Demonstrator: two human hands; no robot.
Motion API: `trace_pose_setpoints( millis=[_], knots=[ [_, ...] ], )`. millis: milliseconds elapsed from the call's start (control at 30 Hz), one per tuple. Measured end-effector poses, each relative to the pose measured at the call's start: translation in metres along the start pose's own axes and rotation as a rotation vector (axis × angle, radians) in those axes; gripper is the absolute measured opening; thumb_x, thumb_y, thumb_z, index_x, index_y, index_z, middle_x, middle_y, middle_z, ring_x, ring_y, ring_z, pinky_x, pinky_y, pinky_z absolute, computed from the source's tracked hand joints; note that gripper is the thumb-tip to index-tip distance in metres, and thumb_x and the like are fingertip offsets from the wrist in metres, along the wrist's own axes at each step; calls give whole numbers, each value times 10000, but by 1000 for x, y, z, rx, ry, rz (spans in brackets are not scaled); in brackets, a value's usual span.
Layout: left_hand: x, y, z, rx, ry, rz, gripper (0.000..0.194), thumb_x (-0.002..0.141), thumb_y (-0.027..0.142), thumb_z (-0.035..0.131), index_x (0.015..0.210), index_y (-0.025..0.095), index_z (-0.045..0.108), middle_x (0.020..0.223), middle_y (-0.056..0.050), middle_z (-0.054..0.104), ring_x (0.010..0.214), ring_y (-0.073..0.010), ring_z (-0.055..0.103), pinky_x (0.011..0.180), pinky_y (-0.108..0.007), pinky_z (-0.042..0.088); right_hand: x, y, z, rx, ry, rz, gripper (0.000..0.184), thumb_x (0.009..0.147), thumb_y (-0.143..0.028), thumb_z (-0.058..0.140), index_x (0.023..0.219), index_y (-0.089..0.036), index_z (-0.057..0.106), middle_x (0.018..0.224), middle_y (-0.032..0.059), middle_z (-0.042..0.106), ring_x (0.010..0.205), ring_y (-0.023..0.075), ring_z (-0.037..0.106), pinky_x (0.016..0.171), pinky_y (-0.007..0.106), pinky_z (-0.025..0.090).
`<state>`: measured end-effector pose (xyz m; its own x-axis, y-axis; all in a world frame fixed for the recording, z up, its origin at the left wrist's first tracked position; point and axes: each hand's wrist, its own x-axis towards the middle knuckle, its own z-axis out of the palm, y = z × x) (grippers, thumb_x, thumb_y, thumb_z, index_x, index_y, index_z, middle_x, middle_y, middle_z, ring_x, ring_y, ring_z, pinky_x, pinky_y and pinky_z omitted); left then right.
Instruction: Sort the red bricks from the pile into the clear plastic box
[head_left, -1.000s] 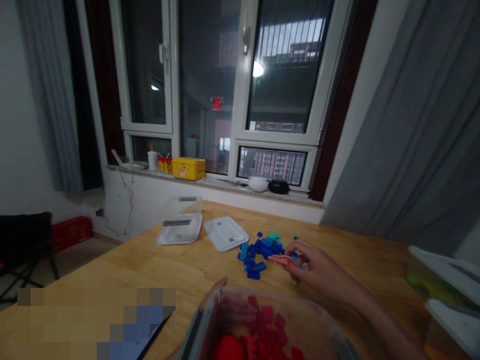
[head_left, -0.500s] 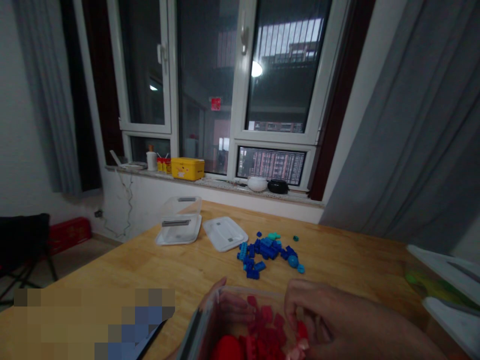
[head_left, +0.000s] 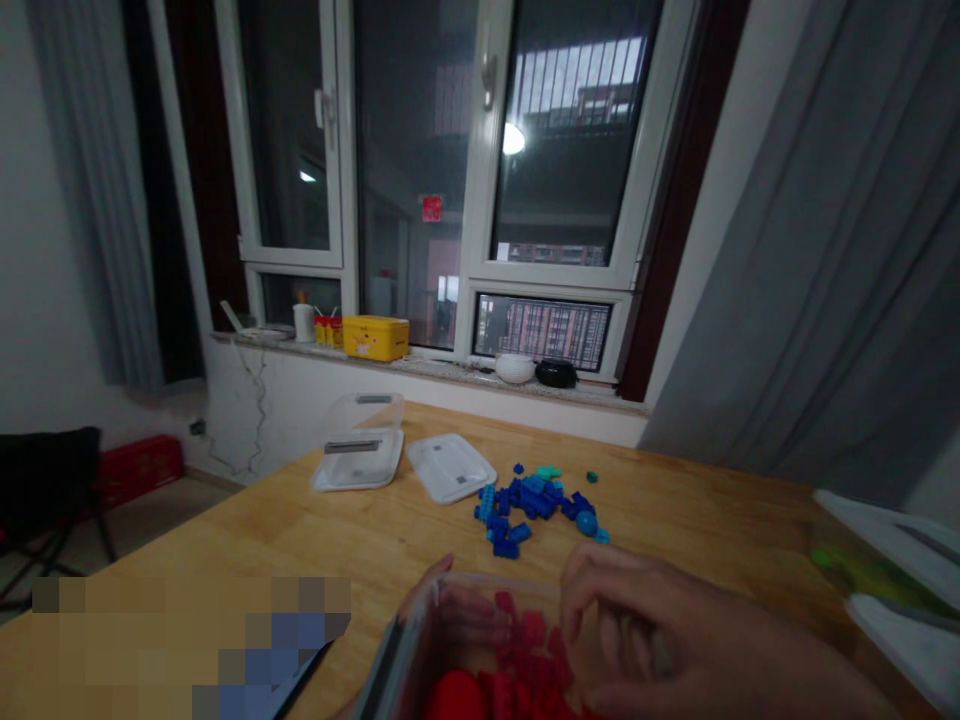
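Observation:
A clear plastic tub (head_left: 411,640) full of red bricks (head_left: 525,650) stands at the near edge of the wooden table (head_left: 337,530). My left hand (head_left: 450,610) grips the tub's far left rim, fingers curled inside it. My right hand (head_left: 660,640) hovers over the tub's right side, fingers bent downward and spread, with nothing visible in them. Beyond the tub lies a pile of blue bricks (head_left: 529,505) with a few teal pieces beside it.
An empty clear tub (head_left: 360,440) sitting on a lid and a separate white lid (head_left: 450,465) lie farther back on the table. White containers (head_left: 892,570) stand at the right edge. The windowsill holds a yellow box (head_left: 376,337) and small bowls.
My right hand carried a pink piece from beside the blue pile back to the red tub and let it go there; it now hovers over the tub. My left hand stayed put.

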<state>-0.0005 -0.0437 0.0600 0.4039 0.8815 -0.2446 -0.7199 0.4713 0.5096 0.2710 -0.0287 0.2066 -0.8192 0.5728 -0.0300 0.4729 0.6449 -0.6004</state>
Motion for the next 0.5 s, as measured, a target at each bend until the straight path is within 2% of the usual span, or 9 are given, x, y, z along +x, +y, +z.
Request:
trace_pose_setpoints(
  millis=[67,167,233,300,367,433,500],
  knots=[
    [6,0,-4,-10,32,-6,389,952,389,620,1271,167,599,1281,-96,620,1093,-249,636,917,-459,558,7,8,-2,27,123,-24,185,878,-381,695,1034,-299,638,1042,-43,618,917,142,577,802,252,447],
    [22,0,-9,-19,88,-16,389,958,421,603,1241,155,619,1238,-96,657,1067,-240,658,923,-459,552,26,31,-4,73,307,6,230,950,-466,585,1052,-261,617,957,-19,572,756,130,513,663,254,419],
    [32,1,-13,-25,119,-20,407,987,452,526,1160,113,670,1154,-120,711,1023,-263,690,902,-455,558,40,53,-4,71,358,28,243,951,-446,582,1090,-248,609,1013,-3,579,801,140,521,705,266,428],
    [38,2,-15,-30,142,-23,498,1011,472,432,1040,66,719,1049,-160,750,975,-307,715,867,-459,566,52,79,0,72,322,43,268,942,-422,583,1120,-223,601,1054,16,589,808,146,515,760,291,437],
    [39,2,-16,-35,154,-24,509,1009,485,432,1009,70,725,1021,-158,757,965,-302,720,876,-459,562,61,105,6,58,249,127,318,924,-394,572,1158,-180,586,1016,43,600,787,161,515,716,303,433],
    [34,1,-17,-42,158,-24,421,984,477,524,1098,109,692,1101,-115,733,1002,-257,702,918,-457,549,68,126,15,22,132,190,361,877,-335,586,1182,-141,590,1016,77,621,821,189,548,718,322,434],
    [26,0,-17,-49,156,-21,381,957,441,601,1203,153,640,1206,-88,677,1055,-232,667,934,-456,546,73,141,23,18,-7,188,429,787,-274,645,1181,-106,615,1050,114,657,885,221,590,755,336,450]
  ],
)
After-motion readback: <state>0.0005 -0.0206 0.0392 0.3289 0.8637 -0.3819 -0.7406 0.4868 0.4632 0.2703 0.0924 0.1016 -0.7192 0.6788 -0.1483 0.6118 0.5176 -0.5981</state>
